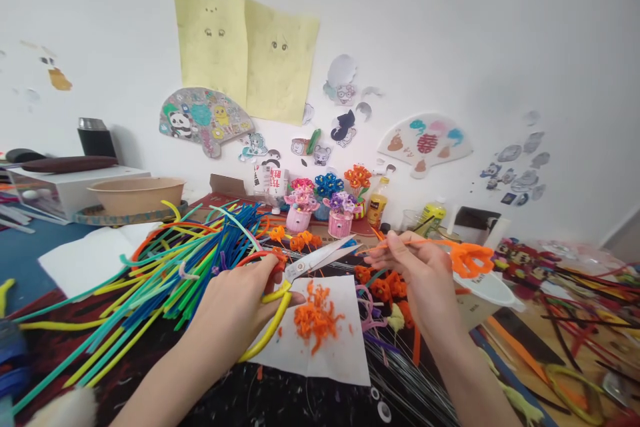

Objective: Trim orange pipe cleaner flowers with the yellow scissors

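White wall (425,27) rises behind your crowded work surface, with two yellow sheets (210,47) and painted fans (200,117) on it. Your left hand (240,293) is closed around the red and yellow handles of the scissors (313,262), whose blades stand slightly apart and point toward your other hand. Your right hand (417,267) pinches the thin stem of an orange flower (471,260); its bloom sits out to the right of your fingers, beyond the knuckles, and the stem runs back across them toward the blades. Between and below your hands, orange scraps (317,317) lie piled on a white paper (350,363). More orange blooms (383,287) and purple loops (369,310) crowd the space just beside the paper, near your right wrist, with loose wires (415,373) below them. Past your left hand spreads a bundle of fuzzy stems (220,233) in blue, green and yellow, partly covered by your forearm. Farther back, small potted flowers (300,203) stand by an oil bottle (377,203), and a tan bowl (135,197) sits to the left. Under the clutter nearest you, the surface is black (235,390).
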A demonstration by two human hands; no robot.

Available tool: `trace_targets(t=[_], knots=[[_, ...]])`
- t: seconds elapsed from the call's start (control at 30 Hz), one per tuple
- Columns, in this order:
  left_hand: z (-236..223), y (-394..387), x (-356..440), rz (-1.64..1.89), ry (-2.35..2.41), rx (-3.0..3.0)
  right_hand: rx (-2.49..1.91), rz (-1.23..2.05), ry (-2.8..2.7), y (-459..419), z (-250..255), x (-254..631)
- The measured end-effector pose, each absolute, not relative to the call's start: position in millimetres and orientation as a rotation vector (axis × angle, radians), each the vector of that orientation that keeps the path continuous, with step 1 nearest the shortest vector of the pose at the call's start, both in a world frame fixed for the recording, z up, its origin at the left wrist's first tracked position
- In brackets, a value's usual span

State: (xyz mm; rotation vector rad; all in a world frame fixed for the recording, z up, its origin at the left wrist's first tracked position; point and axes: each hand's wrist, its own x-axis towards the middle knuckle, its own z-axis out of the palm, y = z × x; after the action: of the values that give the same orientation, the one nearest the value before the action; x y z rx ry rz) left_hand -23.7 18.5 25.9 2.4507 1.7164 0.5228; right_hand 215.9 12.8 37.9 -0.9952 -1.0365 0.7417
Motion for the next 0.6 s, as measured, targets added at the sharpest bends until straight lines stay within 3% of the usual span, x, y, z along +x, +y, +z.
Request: trace_targets(t=[0.6], knots=[[15, 12, -12, 0.582, 1.642, 2.227, -0.921, 0.857, -0.983, 8, 37, 203]])
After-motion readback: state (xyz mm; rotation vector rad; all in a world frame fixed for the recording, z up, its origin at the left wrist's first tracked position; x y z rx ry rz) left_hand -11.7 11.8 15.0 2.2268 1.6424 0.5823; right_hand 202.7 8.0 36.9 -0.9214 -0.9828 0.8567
